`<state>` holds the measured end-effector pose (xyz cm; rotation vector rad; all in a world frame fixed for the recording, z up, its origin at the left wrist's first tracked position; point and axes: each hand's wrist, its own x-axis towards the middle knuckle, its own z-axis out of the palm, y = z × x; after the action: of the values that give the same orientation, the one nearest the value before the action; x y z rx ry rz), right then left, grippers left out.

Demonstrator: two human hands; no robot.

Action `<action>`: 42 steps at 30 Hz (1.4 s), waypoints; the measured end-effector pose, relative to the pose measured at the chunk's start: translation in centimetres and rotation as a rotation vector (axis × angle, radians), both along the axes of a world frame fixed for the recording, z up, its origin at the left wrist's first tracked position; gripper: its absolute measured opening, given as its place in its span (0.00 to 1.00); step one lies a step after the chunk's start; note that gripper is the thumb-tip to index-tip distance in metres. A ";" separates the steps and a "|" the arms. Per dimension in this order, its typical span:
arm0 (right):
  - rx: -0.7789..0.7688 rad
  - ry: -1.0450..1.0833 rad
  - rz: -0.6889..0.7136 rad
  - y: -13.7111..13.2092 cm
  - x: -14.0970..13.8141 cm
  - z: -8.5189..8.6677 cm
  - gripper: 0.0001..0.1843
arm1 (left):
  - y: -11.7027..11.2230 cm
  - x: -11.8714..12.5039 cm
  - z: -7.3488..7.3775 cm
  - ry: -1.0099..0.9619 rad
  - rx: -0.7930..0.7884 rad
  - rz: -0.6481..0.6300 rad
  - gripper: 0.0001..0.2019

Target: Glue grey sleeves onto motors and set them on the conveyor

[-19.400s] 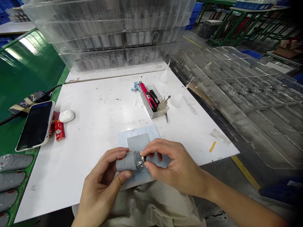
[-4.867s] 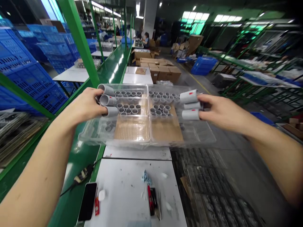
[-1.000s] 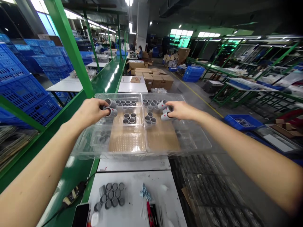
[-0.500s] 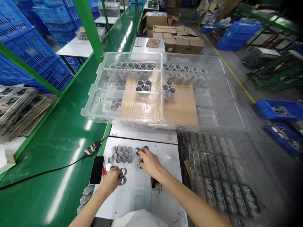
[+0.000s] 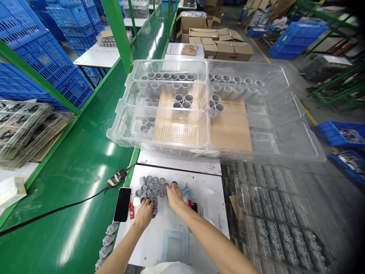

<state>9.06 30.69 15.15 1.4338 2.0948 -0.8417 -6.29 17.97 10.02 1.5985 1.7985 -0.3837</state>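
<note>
A tight cluster of short grey cylindrical rings (image 5: pixel 155 186) stands on the white table (image 5: pixel 159 224), most with their open ends up. At the near edge of the cluster, my left hand (image 5: pixel 145 213) is closed around grey rings, partly hidden by the fingers. My right hand (image 5: pixel 175 197) lies against the cluster's right side, its fingers curled about rings there; its grip is partly hidden. Beyond both hands, a clear plastic divided tray (image 5: pixel 230 150) holds more grey rings in rows, with brown cardboard (image 5: pixel 228 131) seen under it.
Left of my hands lie a phone (image 5: pixel 122 204), a red item (image 5: pixel 131 210) and a small white case (image 5: pixel 137 201). A blue tangled item (image 5: pixel 187 191) is right of them. A green conveyor (image 5: pixel 82 190) runs along the left; stacked clear trays (image 5: pixel 273 213) stand at right.
My right hand has moved its rings left, up against the cluster. The left hand has brought its rings in to the near edge. The camera view has shifted slightly left.
</note>
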 end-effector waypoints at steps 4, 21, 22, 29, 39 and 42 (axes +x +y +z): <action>-0.029 0.013 -0.028 -0.1 -0.4 0.5 0.20 | 0.5 -0.1 0.3 0.020 -0.021 0.009 0.18; 0.160 0.666 0.014 14.7 10.5 31.2 0.19 | 12.4 -0.8 26.8 -0.332 0.382 -0.046 0.13; 0.285 0.641 -0.031 17.2 10.8 32.6 0.21 | 15.1 -0.7 29.7 -0.356 0.480 -0.049 0.16; 0.545 0.199 -0.034 29.9 9.8 33.2 0.19 | 35.3 0.8 37.2 -0.212 0.773 -0.189 0.16; 0.422 -0.087 0.107 31.7 8.6 32.0 0.19 | 42.4 1.5 36.1 0.097 0.446 -0.470 0.20; 0.412 -0.091 0.131 31.8 8.7 31.9 0.20 | 42.9 1.7 36.4 0.133 0.438 -0.512 0.20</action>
<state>17.77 62.54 47.05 1.4754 2.3524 -0.2963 -4.56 60.83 46.42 2.4043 1.6216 -0.3445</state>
